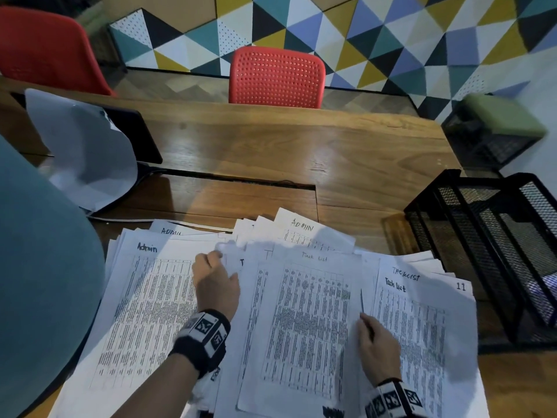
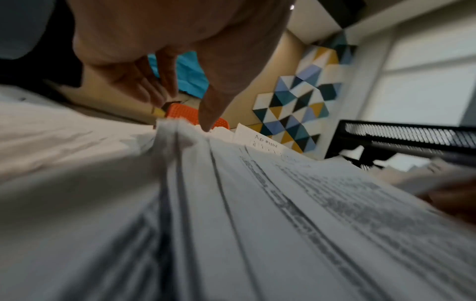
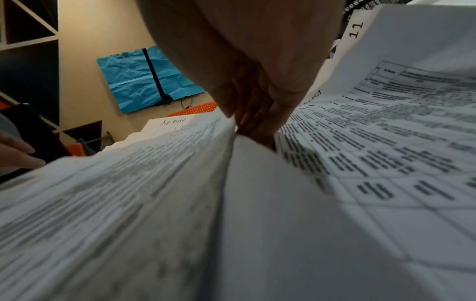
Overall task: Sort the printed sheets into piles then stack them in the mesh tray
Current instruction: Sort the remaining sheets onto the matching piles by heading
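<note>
Printed sheets cover the near part of the wooden table (image 1: 271, 146). An "Admin" pile (image 1: 144, 297) lies at the left, a "Task list" sheet (image 1: 304, 321) in the middle, and another "Task list" sheet (image 1: 422, 327) marked 11 at the right. My left hand (image 1: 218, 257) pinches the far edges of several sheets (image 2: 177, 130) between thumb and fingers (image 2: 154, 95). My right hand (image 1: 366, 319) pinches the lifted right edge of the middle sheet (image 3: 257, 183). The black mesh tray (image 1: 470, 236) stands at the right, past the sheets.
A white sheet (image 1: 87, 152) droops over a dark upright screen (image 1: 135, 137) at the back left. Two red chairs (image 1: 275, 76) stand behind the table. A green-topped wire stool (image 1: 497, 128) sits at the back right. A large teal shape (image 1: 45, 267) fills the left edge.
</note>
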`<action>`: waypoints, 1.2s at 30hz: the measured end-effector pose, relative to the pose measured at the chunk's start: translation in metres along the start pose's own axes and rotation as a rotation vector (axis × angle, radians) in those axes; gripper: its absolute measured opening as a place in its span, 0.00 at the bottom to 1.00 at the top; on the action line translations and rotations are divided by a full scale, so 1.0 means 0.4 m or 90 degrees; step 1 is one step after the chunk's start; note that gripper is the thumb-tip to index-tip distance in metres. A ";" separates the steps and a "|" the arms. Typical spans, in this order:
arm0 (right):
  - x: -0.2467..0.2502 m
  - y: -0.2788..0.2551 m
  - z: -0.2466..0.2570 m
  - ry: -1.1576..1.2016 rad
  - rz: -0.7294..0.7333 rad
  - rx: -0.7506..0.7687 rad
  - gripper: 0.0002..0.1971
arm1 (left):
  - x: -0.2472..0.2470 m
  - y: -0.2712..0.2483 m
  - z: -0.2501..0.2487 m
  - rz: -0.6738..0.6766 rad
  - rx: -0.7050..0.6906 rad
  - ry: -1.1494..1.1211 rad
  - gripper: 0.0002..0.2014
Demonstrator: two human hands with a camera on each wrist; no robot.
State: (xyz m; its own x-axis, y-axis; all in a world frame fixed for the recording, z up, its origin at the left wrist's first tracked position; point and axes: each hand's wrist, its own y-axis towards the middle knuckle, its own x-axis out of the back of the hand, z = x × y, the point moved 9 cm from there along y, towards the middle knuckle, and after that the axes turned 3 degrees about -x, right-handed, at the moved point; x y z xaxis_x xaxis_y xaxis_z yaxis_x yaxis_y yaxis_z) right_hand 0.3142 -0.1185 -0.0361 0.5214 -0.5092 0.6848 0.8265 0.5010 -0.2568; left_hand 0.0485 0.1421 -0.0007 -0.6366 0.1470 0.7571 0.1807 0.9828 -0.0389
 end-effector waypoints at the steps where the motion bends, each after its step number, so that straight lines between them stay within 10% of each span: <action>1: 0.000 0.003 0.005 0.023 0.000 -0.008 0.19 | -0.008 0.003 -0.017 0.012 -0.027 0.014 0.24; 7: -0.032 0.035 0.050 0.014 -0.010 -0.012 0.13 | -0.133 -0.012 0.015 0.230 0.134 0.004 0.25; 14: 0.043 0.018 0.047 0.177 -0.097 0.007 0.11 | -0.159 -0.042 -0.003 0.307 0.090 -0.244 0.15; 19: 0.035 0.026 0.010 0.466 -0.017 -0.059 0.14 | -0.127 -0.051 0.005 0.308 0.191 -0.530 0.16; 23: -0.030 0.032 0.016 0.508 0.094 -0.074 0.03 | -0.144 -0.092 -0.033 0.489 0.183 -0.594 0.17; 27: -0.071 0.042 0.001 0.473 0.145 -0.095 0.39 | -0.153 -0.149 -0.083 0.678 0.094 -0.456 0.21; 29: -0.089 0.035 -0.009 0.497 0.187 -0.125 0.36 | -0.154 -0.120 -0.082 0.621 -0.007 -0.310 0.20; 33: -0.076 0.013 -0.012 0.463 0.178 -0.164 0.11 | -0.050 0.031 -0.051 0.228 -0.095 0.021 0.29; 36: -0.062 -0.001 -0.004 0.418 0.170 -0.145 0.14 | -0.063 0.077 -0.014 0.246 -0.088 0.134 0.24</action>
State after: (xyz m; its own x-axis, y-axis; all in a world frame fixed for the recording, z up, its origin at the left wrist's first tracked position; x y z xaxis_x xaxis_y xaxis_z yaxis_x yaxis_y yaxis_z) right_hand 0.3011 -0.1072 -0.0538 0.6711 -0.7397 0.0497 0.6406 0.5448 -0.5411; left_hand 0.0744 0.1681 -0.0173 -0.3400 0.4594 0.8206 0.4814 0.8346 -0.2678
